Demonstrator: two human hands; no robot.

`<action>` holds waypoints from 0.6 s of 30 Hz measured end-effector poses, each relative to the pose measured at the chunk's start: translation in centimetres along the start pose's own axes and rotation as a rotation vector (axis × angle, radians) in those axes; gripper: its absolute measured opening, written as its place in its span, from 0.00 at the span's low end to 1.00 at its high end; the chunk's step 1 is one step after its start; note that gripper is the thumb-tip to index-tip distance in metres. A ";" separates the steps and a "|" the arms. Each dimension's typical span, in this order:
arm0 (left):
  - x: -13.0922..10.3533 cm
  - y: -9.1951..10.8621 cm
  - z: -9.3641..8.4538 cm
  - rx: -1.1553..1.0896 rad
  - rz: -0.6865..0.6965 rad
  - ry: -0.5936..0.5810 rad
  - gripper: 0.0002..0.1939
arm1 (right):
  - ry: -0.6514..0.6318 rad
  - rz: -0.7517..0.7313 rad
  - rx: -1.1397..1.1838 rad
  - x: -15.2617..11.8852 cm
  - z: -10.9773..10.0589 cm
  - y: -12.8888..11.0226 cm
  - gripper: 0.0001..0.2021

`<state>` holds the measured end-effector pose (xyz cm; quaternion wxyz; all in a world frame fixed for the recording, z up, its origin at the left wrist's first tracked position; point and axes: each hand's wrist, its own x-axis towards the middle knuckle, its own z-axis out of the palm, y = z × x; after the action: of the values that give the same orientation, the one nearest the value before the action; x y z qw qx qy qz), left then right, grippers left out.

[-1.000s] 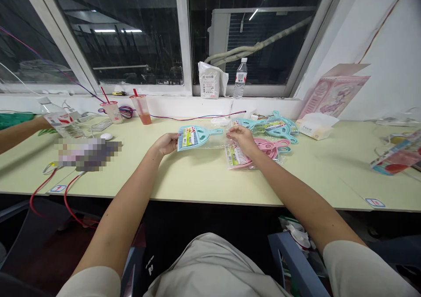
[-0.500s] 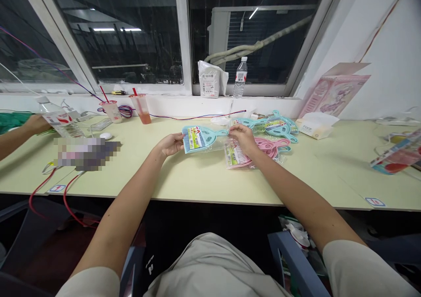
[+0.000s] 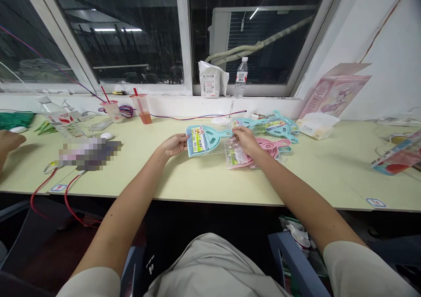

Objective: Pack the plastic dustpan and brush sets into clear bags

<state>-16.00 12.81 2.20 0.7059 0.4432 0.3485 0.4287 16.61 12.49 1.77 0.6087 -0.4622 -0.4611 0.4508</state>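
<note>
A blue dustpan and brush set (image 3: 210,140) with a printed label is held just above the table between both hands. My left hand (image 3: 176,145) grips its wide end at the left edge. The tip of its handle is pinched in my right hand (image 3: 242,136). Below and right of my right hand lies a pink dustpan set (image 3: 237,156) in clear plastic, partly covered by that hand. Behind it, more blue dustpan sets (image 3: 278,125) lie in a pile.
On the pale table (image 3: 184,183), a tissue pack (image 3: 316,126) and pink box (image 3: 338,93) stand at right. Two drink cups (image 3: 142,108) and a water bottle (image 3: 61,118) are at left. Another person's hand (image 3: 8,143) rests at the far left edge.
The blue dustpan set and both my hands have shifted slightly right, and its label faces the camera more. The other person's hand has moved away from the bottle toward the left edge.
</note>
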 end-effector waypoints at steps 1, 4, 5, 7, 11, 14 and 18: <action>0.1 0.0 -0.1 0.003 0.001 0.003 0.11 | -0.036 0.061 0.002 -0.1 0.0 -0.1 0.06; 0.1 -0.1 -0.1 0.028 0.011 0.031 0.07 | -0.113 0.151 0.016 -0.5 0.0 -0.2 0.05; 0.2 -0.2 -0.1 0.041 0.018 0.041 0.07 | -0.120 0.152 0.014 -0.6 -0.1 -0.3 0.05; 0.2 -0.3 0.0 0.061 0.040 0.056 0.07 | -0.116 0.137 0.000 -0.6 -0.2 -0.3 0.06; 0.7 -0.5 -0.5 0.071 0.106 0.104 0.06 | -0.085 0.120 -0.049 -0.4 -0.4 -0.5 0.06; 1.1 -0.4 -1.3 0.087 0.151 0.237 0.08 | -0.068 0.106 -0.171 -0.5 -0.4 -0.6 0.05; 1.3 -0.4 -2.5 0.193 0.167 0.381 0.11 | -0.113 0.054 -0.500 -0.9 -0.2 -0.8 0.03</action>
<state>-17.57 14.71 0.79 0.5437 0.4472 0.4769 0.5263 16.80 11.45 2.36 0.4365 -0.5844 -0.5792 0.3641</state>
